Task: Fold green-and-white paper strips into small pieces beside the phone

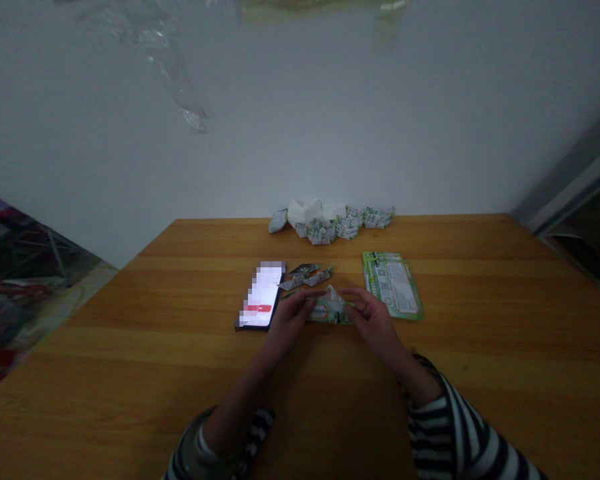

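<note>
My left hand point(289, 325) and my right hand point(373, 321) hold a folded piece of green-and-white printed paper point(330, 309) between them on the wooden table point(180, 360), with the fingertips of both on its folds. Just beyond my left hand lies a smartphone point(260, 297) with a lit screen, its display pixelated. Several narrow folded paper strips point(304, 277) lie past my left fingertips, next to the phone. Beyond my right hand is a flat green printed sheet point(393, 285).
A heap of folded paper pieces point(333, 223) and a crumpled white paper point(305, 212) sit at the table's far edge against a white wall point(300, 120). Striped sleeves cover both my forearms. Cluttered floor shows beyond the left table edge.
</note>
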The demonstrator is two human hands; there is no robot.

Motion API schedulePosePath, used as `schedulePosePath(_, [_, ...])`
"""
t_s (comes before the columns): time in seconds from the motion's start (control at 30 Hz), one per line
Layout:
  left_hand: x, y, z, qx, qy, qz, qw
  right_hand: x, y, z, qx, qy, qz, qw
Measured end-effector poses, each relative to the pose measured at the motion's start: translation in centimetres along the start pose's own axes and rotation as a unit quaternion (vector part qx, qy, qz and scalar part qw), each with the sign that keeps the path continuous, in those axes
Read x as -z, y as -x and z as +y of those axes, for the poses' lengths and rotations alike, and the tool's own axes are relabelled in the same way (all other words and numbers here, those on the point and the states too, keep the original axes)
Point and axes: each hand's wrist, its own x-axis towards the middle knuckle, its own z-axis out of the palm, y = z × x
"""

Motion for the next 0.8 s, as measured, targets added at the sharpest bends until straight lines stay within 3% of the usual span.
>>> schedulePosePath(0.1, [-0.5, 0.3, 0.0, -0.025, -0.06, 0.068, 0.996, -0.3, 0.3, -0.2, 0.009, 0.038, 0.026, 0.999])
schedulePosePath(0.2, [-1.0, 0.8, 0.3, -0.112, -0.177, 0.151, 0.966, -0.9, 1.0, -0.5, 0.033, 0.093, 0.089, 0.991])
schedulePosePath(0.3, [-1.4, 1.1, 0.5, -0.162, -0.222, 0.173, 0.946, -1.5, 1.6, -0.7, 0.067, 0.101, 0.123, 0.985])
schedulePosePath(0.53, [-1.3, 0.5, 0.6, -0.084, 0.011, 0.166, 0.982, -0.8, 0.6, -0.6, 0.029, 0.002, 0.128, 0.991])
schedulePosePath(0.8, [-1.5, 0.9, 1.2, -0.058, 0.1, 0.14, 0.983, -0.2, 0.2, -0.3, 0.026, -0.001, 0.133, 0.991])
